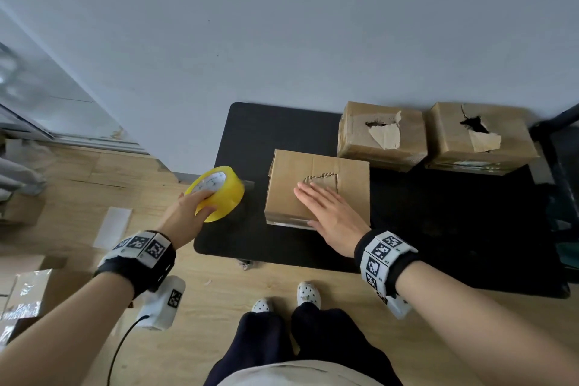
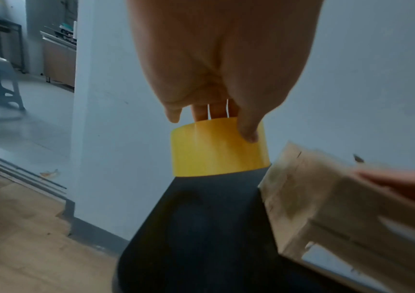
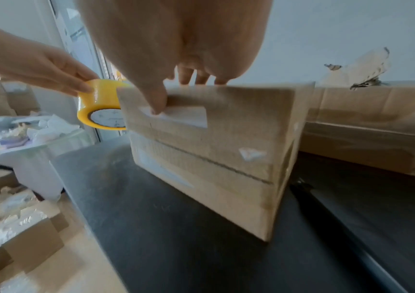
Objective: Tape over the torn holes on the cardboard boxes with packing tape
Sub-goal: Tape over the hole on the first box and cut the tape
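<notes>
A yellow roll of packing tape [image 1: 217,193] [image 2: 219,148] [image 3: 101,103] is lifted over the left end of the black table [image 1: 250,141], held by my left hand [image 1: 194,207] with fingers on top and thumb on its side. A cardboard box [image 1: 313,182] [image 3: 214,148] sits near the table's front with a torn flap [image 1: 322,180] on top. My right hand [image 1: 326,207] lies flat on that box with straight fingers, the thumb down its front face. Two more boxes stand behind, each with a torn hole [image 1: 380,127] [image 1: 474,125].
The grey wall [image 1: 282,25] rises directly behind the table. On the wooden floor at left lie loose cardboard boxes [image 1: 28,294] and a white sheet [image 1: 112,230]. A white bin of scraps [image 3: 26,142] stands left of the table. A dark frame [image 1: 557,147] borders the table's right side.
</notes>
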The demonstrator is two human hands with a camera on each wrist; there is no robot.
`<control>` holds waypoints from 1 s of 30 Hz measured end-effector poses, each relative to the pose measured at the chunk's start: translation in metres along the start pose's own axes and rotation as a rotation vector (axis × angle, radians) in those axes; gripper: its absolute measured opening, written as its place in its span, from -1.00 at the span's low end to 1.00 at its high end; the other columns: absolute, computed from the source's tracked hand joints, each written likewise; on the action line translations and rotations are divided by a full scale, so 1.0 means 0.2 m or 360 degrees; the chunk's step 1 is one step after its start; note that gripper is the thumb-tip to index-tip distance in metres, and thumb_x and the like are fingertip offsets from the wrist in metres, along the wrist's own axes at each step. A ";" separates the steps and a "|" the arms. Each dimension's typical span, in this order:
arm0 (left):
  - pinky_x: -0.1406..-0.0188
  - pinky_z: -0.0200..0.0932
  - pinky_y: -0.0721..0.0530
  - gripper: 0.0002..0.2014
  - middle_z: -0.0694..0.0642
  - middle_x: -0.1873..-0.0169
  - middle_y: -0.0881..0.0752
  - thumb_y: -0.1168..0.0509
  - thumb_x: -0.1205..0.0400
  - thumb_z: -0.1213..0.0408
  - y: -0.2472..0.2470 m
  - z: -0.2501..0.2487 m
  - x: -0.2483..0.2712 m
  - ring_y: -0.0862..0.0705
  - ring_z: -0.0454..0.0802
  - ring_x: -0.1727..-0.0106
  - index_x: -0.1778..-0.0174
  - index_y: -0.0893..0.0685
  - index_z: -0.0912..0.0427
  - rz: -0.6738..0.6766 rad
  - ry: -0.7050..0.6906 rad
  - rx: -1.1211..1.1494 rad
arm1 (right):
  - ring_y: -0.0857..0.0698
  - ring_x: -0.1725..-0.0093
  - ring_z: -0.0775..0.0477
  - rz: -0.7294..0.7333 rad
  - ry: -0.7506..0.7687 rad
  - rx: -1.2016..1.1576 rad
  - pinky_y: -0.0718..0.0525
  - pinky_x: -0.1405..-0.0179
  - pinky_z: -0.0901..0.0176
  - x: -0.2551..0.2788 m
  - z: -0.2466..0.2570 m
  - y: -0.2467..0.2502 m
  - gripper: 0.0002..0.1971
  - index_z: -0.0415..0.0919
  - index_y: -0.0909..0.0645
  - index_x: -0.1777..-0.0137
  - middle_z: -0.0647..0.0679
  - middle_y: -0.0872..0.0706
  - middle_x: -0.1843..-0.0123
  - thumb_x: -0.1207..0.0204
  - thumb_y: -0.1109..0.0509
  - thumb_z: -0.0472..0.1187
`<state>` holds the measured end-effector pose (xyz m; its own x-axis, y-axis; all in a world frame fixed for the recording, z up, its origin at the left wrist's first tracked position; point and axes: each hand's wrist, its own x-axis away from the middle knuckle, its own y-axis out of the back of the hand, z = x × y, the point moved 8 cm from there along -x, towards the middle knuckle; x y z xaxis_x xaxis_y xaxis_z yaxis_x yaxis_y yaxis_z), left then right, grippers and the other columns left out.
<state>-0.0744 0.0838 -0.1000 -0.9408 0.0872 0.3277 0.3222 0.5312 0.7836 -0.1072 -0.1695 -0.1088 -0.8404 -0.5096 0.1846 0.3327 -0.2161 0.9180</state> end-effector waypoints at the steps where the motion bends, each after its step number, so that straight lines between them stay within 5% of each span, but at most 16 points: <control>1: -0.19 -0.11 -0.41 -0.63 0.25 -0.31 -0.60 -0.26 -0.65 0.28 0.03 -0.03 0.02 -0.49 0.24 -0.35 -0.39 -0.53 0.23 -0.0014 -0.0003 0.0058 | -0.02 -0.69 0.01 -0.0034 -0.0012 -0.0007 0.05 -0.65 0.12 -0.01 0.01 0.03 -0.38 -0.10 -0.08 -0.68 0.02 -0.07 -0.72 -0.69 -0.23 -0.11; 5: -0.09 -0.30 -0.35 -0.63 0.16 -0.23 -0.65 -0.29 -0.63 0.27 0.15 -0.18 0.05 -0.57 0.07 -0.20 -0.37 -0.56 0.21 -0.0047 -0.0154 0.0217 | -0.45 -0.49 -0.03 -0.0175 -0.0129 -0.0181 -0.40 -0.45 0.10 -0.09 0.03 0.21 -0.59 -0.16 -0.51 -0.46 -0.02 -0.41 -0.58 -0.68 -0.23 -0.03; 10: -0.03 -0.27 -0.40 -0.69 0.06 -0.08 -0.62 -0.29 -0.63 0.23 0.26 -0.43 0.09 -0.57 0.01 -0.05 -0.29 -0.59 0.10 -0.0004 -0.0428 0.0213 | -0.64 -0.19 0.00 -0.0361 -0.0503 -0.1054 -0.54 -0.23 0.14 -0.26 0.00 0.48 -0.66 -0.21 -0.63 -0.28 -0.07 -0.71 -0.21 -0.68 -0.23 -0.03; 13: -0.24 -0.19 -0.46 -0.70 -0.06 -0.13 -0.56 -0.29 -0.62 0.27 0.28 -0.58 0.13 -0.53 -0.07 -0.14 -0.28 -0.59 0.15 0.0016 -0.0663 0.0187 | -0.72 -0.05 -0.02 -0.0288 -0.0603 -0.1480 -0.66 -0.07 0.18 -0.28 -0.04 0.54 -0.72 -0.28 -0.69 -0.18 -0.18 -0.78 -0.08 -0.63 -0.34 -0.10; 16: -0.53 -0.10 -0.20 -0.73 -0.14 -0.11 -0.54 -0.29 -0.63 0.28 0.29 -0.65 0.13 -0.56 -0.10 -0.11 -0.24 -0.62 0.20 0.0004 -0.0780 0.0142 | -0.76 0.09 0.01 -0.0278 -0.0611 -0.1624 -0.72 0.08 0.32 -0.22 -0.07 0.57 -0.76 -0.34 -0.71 -0.15 -0.22 -0.80 0.02 -0.55 -0.44 -0.23; 21: -0.65 0.01 -0.01 -0.74 -0.13 -0.05 -0.58 -0.27 -0.64 0.26 0.24 -0.65 0.10 -0.59 -0.25 0.26 -0.24 -0.60 0.16 0.0077 -0.0897 -0.0004 | -0.74 0.26 0.11 -0.0293 -0.0669 -0.1797 -0.73 0.13 0.37 -0.14 -0.09 0.59 -0.77 -0.43 -0.70 -0.13 -0.14 -0.77 0.20 -0.48 -0.47 -0.40; 27: -0.52 0.04 -0.21 -0.74 -0.14 0.07 -0.55 -0.27 -0.64 0.23 0.24 -0.68 0.11 -0.55 -0.20 0.21 -0.24 -0.60 0.15 0.0113 -0.0935 -0.0031 | -0.73 0.22 0.09 -0.0291 -0.0662 -0.1725 -0.74 0.09 0.33 -0.09 -0.08 0.60 -0.80 -0.39 -0.72 -0.08 -0.11 -0.77 0.18 -0.47 -0.49 -0.38; 30: -0.19 -0.10 -0.47 -0.74 -0.14 0.14 -0.57 -0.27 -0.64 0.22 0.27 -0.65 0.09 -0.54 -0.15 0.17 -0.24 -0.62 0.16 0.0090 -0.0858 0.0008 | -0.73 0.15 0.01 -0.0425 -0.0707 -0.1801 -0.74 -0.03 0.18 -0.06 -0.11 0.60 -0.89 -0.34 -0.73 0.01 -0.13 -0.76 0.16 -0.49 -0.47 -0.37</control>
<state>-0.0597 0.0051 0.0161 -0.8430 0.5355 0.0511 0.3748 0.5167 0.7698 -0.0477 -0.2073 -0.0076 -0.9368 -0.0613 0.3443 0.1255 -0.9779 0.1675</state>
